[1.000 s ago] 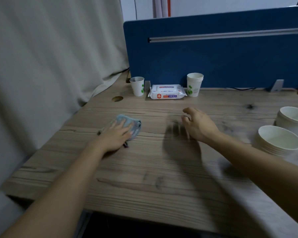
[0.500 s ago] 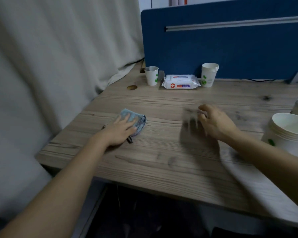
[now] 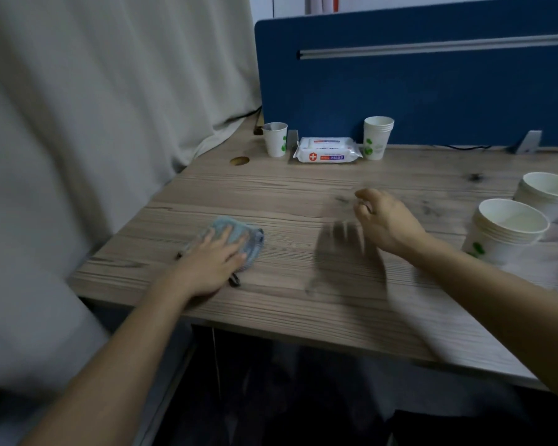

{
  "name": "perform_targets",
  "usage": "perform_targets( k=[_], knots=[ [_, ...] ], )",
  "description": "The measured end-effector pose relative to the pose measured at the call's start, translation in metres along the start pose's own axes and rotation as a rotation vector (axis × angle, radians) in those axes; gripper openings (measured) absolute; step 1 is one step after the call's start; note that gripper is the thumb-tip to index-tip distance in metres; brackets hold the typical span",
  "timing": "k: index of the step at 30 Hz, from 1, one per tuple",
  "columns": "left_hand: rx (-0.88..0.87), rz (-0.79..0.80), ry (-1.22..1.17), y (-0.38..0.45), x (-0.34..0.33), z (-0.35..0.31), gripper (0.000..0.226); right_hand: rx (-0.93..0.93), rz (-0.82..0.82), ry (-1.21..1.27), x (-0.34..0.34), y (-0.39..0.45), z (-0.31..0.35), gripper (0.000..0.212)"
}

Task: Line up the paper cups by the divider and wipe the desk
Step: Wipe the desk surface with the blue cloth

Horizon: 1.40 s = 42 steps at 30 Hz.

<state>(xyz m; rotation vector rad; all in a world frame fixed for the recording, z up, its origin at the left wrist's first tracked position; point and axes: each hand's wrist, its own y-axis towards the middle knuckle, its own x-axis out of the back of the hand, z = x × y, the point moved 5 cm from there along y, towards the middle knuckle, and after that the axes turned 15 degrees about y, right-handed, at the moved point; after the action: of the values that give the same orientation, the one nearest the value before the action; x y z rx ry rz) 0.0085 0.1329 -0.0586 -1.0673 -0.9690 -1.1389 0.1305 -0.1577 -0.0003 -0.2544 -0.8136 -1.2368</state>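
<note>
My left hand [image 3: 211,263] presses flat on a blue-grey cloth [image 3: 250,241] near the left front of the wooden desk [image 3: 303,194]. My right hand [image 3: 385,222] hovers above the middle of the desk with loosely curled fingers and holds nothing. A single paper cup [image 3: 276,139] and a small stack of paper cups [image 3: 377,136] stand against the blue divider [image 3: 416,94]. Two stacks of wide paper bowls [image 3: 508,230] [image 3: 548,194] sit at the right edge.
A pack of wet wipes [image 3: 327,150] lies between the two cups at the divider. A round cable hole [image 3: 239,160] is in the desk's back left. A beige curtain [image 3: 94,123] hangs along the left side. The desk's front edge runs just below my left wrist.
The view has shifted a little, so the desk items sit further right and lower. My left hand stays on the cloth; my right hand stays hovering with little change.
</note>
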Motion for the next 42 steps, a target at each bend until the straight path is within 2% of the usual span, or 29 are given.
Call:
perform_targets(
  k=[3,6,10,14,18,21,25,30,33,37,40,42],
  knots=[
    [-0.181,-0.113,-0.025,-0.012,0.01,-0.071,0.057,-0.025,-0.022,0.002,0.009,-0.001,0.0,0.041],
    [-0.267,-0.148,-0.075,-0.026,0.017,-0.12,0.06,-0.022,-0.014,0.005,0.009,-0.003,0.005,0.041],
    [-0.222,-0.094,-0.064,-0.016,0.019,-0.086,0.057,-0.017,-0.006,0.01,0.012,-0.006,0.009,0.043],
    [-0.033,0.003,-0.034,-0.003,0.01,-0.027,0.056,-0.011,-0.024,0.002,0.022,-0.013,0.002,0.043],
    [-0.201,-0.104,-0.009,-0.009,0.014,-0.092,0.059,-0.043,-0.033,-0.008,0.028,-0.014,-0.009,0.042],
    [-0.236,-0.127,-0.063,-0.013,0.02,-0.124,0.062,-0.045,-0.023,-0.012,0.024,-0.014,-0.012,0.039],
    [-0.232,-0.137,-0.167,-0.016,0.031,-0.101,0.069,-0.024,0.012,-0.006,0.018,-0.017,-0.01,0.037],
    [-0.101,-0.319,-0.294,-0.023,0.032,-0.036,0.049,0.008,0.109,0.011,0.0,-0.028,0.006,0.041],
    [-0.036,-0.393,-0.431,-0.033,0.025,-0.002,0.041,0.102,0.208,-0.002,-0.025,-0.035,0.031,0.041],
    [0.018,-0.42,-0.459,-0.036,0.019,0.024,0.039,0.268,0.343,-0.042,-0.068,-0.041,0.068,0.033],
    [0.023,-0.426,-0.468,-0.03,0.021,0.032,0.04,0.362,0.416,-0.058,-0.1,-0.047,0.091,0.037],
    [0.021,-0.423,-0.454,-0.023,0.022,0.033,0.042,0.415,0.496,-0.116,-0.124,-0.056,0.096,0.047]
  ],
)
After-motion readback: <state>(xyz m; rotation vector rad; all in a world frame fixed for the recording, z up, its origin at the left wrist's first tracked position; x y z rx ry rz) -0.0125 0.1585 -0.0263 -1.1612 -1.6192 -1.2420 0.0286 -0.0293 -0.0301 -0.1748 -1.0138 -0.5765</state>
